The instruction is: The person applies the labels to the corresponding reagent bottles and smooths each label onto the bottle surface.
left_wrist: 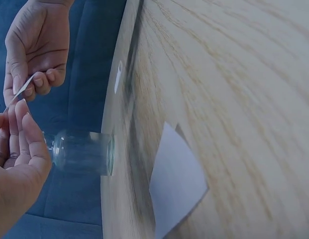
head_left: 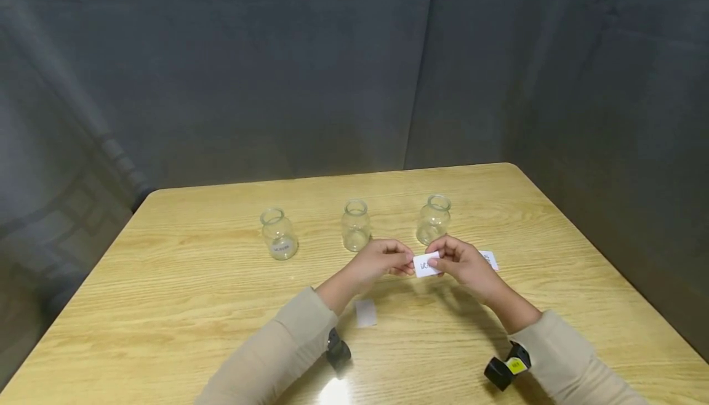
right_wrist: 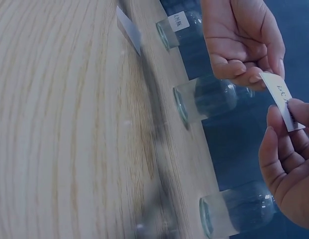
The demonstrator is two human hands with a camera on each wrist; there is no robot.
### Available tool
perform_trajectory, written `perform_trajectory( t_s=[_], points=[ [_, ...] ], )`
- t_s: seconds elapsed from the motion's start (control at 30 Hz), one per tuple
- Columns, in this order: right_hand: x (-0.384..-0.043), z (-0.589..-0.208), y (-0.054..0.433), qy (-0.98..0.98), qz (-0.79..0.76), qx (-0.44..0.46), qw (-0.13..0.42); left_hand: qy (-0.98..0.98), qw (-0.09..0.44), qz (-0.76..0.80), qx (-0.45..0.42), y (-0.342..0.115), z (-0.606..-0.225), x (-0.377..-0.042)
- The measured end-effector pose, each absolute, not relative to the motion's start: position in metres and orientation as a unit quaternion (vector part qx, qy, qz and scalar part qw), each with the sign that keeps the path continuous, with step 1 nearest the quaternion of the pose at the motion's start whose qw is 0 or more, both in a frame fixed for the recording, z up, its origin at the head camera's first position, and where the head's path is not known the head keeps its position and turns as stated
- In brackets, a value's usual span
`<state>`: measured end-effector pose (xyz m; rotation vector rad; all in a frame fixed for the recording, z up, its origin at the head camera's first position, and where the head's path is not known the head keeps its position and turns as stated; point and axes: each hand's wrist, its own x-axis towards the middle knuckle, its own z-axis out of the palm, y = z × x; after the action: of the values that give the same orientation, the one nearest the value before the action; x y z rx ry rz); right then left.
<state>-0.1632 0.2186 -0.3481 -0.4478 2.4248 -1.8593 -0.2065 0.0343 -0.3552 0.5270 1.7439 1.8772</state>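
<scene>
A small white label [head_left: 423,265] with dark printed characters is held between both hands above the table. My right hand [head_left: 464,267] pinches its right part, the thumb lying over the printed face. At the opposite edge, the fingertips and thumb of my left hand [head_left: 382,262] pinch the label; the right wrist view shows them at its corner. Behind the hands stands an upright clear glass jar [head_left: 433,223], and a second jar [head_left: 356,226] is to its left. A third jar [head_left: 279,239], farthest left, bears a printed white label [right_wrist: 178,21] on its side.
A blank-looking white paper piece [head_left: 365,313] lies on the wooden table [head_left: 194,306] near the left forearm. Another printed label [head_left: 490,260] lies beyond the right hand, partly hidden by it. Dark grey curtains [head_left: 277,72] surround the table's back and sides.
</scene>
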Motion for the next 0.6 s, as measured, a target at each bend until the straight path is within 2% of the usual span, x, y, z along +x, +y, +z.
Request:
perform_trajectory(
  t_s=[0.6],
  points=[
    [-0.1664, -0.3562, 0.2187, 0.755, -0.634, -0.164, 0.037, 0.633, 0.266, 0.702, 0.191, 0.0330, -0.3607, -0.2060]
  ],
)
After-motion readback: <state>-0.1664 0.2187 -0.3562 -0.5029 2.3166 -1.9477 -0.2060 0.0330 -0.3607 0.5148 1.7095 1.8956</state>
